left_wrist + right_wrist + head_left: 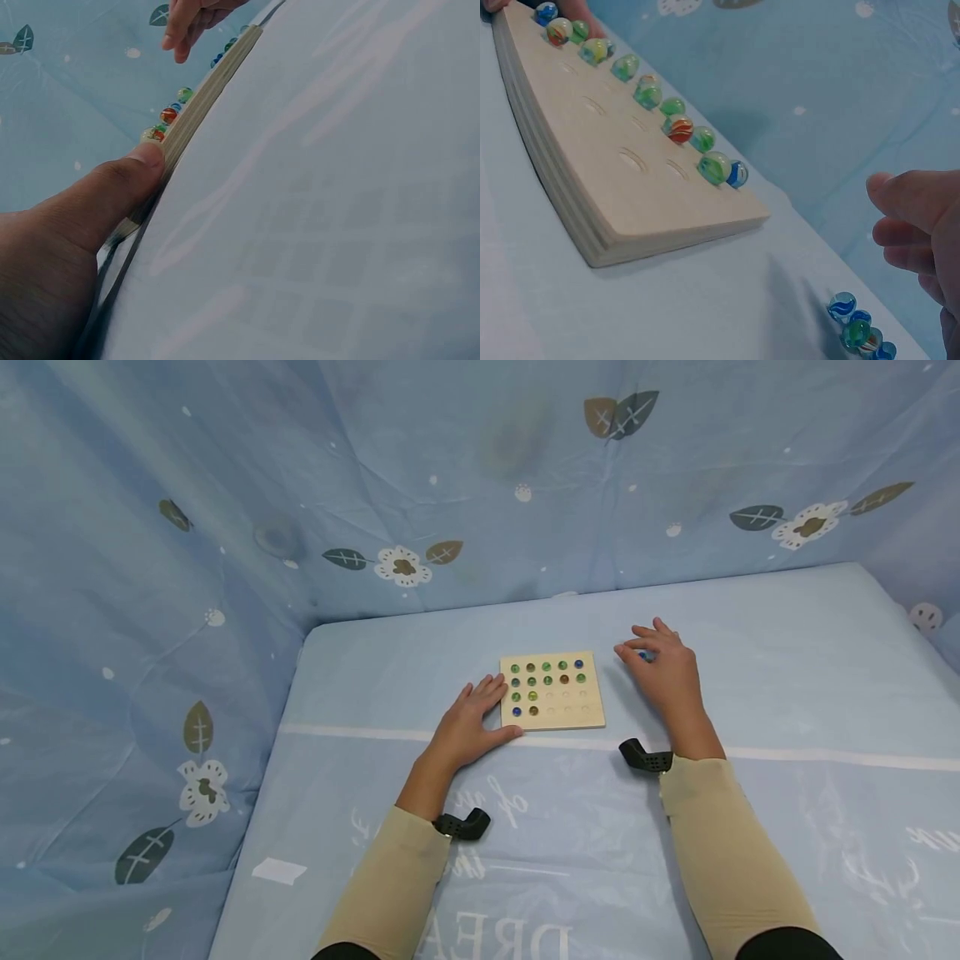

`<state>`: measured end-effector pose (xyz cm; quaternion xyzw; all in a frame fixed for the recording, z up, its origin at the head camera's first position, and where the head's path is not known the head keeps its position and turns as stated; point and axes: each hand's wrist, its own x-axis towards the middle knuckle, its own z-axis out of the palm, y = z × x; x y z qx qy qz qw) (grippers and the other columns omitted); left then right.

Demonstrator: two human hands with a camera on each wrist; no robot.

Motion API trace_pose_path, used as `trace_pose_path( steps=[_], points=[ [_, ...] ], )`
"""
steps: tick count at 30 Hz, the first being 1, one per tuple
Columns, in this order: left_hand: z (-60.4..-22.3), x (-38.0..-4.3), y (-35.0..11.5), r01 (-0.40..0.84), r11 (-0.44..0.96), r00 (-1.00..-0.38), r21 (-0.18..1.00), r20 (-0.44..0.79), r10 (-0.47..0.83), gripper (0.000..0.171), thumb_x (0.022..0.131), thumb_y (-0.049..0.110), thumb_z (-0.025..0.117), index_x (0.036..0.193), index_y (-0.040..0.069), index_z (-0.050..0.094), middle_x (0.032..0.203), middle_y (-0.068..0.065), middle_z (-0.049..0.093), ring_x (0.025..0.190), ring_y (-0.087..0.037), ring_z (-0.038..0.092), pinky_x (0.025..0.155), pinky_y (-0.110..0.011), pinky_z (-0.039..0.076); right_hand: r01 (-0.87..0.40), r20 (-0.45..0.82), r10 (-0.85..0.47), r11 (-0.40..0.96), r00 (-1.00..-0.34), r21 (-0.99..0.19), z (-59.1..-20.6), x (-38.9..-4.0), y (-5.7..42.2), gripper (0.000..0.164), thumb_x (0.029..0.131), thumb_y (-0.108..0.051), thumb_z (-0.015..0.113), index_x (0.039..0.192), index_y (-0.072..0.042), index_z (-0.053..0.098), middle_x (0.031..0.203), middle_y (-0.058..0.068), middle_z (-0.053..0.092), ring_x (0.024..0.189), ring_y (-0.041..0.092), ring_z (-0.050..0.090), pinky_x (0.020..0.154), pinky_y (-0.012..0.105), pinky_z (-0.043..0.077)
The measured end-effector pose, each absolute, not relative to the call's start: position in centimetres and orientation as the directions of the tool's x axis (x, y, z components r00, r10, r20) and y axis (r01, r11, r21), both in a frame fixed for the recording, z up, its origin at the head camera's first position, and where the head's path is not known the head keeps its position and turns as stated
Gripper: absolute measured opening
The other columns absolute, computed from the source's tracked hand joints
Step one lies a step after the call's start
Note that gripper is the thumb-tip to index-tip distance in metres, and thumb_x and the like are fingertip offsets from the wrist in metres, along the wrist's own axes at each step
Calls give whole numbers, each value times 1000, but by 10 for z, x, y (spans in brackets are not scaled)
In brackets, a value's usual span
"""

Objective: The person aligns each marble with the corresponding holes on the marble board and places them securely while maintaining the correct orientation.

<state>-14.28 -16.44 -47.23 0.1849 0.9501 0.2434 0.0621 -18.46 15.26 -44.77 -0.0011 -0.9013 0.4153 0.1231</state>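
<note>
A pale wooden board (pixel 570 720) with rows of round hollows lies on the table. Glass marbles fill its two back rows and the left hollows of the two front rows. My left hand (pixel 467 727) rests at the board's front left corner, fingers along the left side, and its thumb (pixel 124 184) touches the front edge. To the right of the board, my right hand (pixel 667 672) hovers with loosely bent fingers; no marble shows between them. Several loose marbles (pixel 857 330) sit grouped on the table near that hand, which partly covers them in the head view.
A pale blue cloth with a white stripe (pixel 825 756) covers the table (pixel 787 677). Patterned blue curtains (pixel 480 485) hang behind and at the left. A white patch (pixel 279 871) lies on the cloth at the front left.
</note>
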Motion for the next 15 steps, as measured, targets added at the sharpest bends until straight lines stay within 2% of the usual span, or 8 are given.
trace_pose_path(
  steps=[6, 15],
  points=[
    [-473, -143, -165, 308, 817, -929, 487, -31, 369, 88, 84, 59, 69, 154, 19, 33, 161, 9, 26, 151, -11, 18, 126, -34, 11, -29, 151, 125, 669, -981, -743, -448, -185, 158, 40, 94, -33, 67, 114, 1, 72, 141, 17, 56, 148, 31, 29, 121, 58, 21],
    [-474, -143, -165, 315, 815, -927, 487, -26, 374, 89, 84, 59, 69, 154, 18, 34, 161, 8, 26, 151, -11, 19, 126, -35, 12, 58, 52, 138, 691, -989, -720, -451, -187, 167, 44, 96, -31, 64, 125, 2, 66, 147, 18, 49, 150, 33, 23, 121, 59, 17]
  ],
)
